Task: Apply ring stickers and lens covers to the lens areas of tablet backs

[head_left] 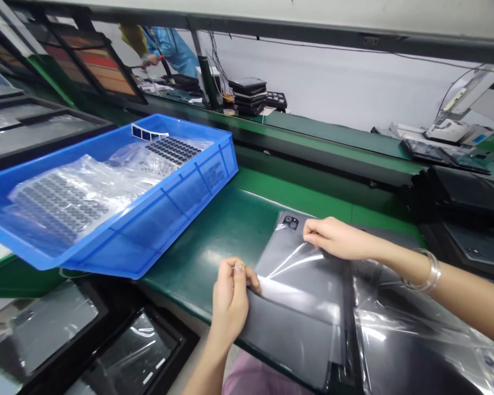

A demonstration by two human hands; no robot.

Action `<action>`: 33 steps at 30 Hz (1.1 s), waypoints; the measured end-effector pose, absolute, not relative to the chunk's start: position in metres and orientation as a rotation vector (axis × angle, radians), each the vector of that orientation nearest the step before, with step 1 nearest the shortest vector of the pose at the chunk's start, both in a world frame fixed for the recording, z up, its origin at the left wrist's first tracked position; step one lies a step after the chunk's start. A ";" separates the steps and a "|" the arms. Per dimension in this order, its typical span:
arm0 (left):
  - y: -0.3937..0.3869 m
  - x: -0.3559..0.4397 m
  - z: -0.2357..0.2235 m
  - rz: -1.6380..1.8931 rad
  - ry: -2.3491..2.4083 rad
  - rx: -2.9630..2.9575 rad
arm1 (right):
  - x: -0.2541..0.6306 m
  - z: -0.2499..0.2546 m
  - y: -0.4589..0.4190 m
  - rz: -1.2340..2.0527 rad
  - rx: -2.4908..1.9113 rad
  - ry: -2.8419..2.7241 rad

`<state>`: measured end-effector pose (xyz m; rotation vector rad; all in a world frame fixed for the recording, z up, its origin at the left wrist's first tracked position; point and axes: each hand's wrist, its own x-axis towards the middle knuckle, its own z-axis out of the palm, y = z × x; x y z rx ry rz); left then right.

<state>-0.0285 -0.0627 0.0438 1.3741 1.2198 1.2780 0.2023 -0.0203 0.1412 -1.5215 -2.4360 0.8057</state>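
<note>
A grey tablet back cover (292, 334) with a camera cutout (290, 221) lies at the bench's front edge. Clear plastic film (288, 269) covers its upper part, with bright creases running toward my right hand (333, 237). That hand is closed, its fingertips pinching the film just beside the cutout. On the cover's left edge, my left hand (231, 296) is closed too, thumb against forefinger, its other fingers at the film's lower border. More film-wrapped dark panels (407, 351) lie at the right, under my right forearm.
A blue bin (168, 211) at left holds bagged sheets of small black parts (66, 203). Dark trays with panels (135, 351) stand lower left, and stacked black trays (473, 203) at right. Across the bench, a person in a blue sleeve (175, 49) works.
</note>
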 end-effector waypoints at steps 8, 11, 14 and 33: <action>-0.067 -0.022 0.055 1.115 1.578 1.699 | 0.195 0.097 -0.016 0.405 -1.553 -2.724; -0.071 -0.020 0.054 1.225 1.616 1.852 | 0.190 0.099 -0.024 0.315 -1.465 -2.839; -0.075 -0.017 0.050 1.356 1.623 1.980 | 0.188 0.098 -0.034 0.303 -1.317 -2.974; -0.107 -0.022 0.015 1.359 1.762 1.773 | 0.332 0.128 -0.067 0.801 -1.678 -1.388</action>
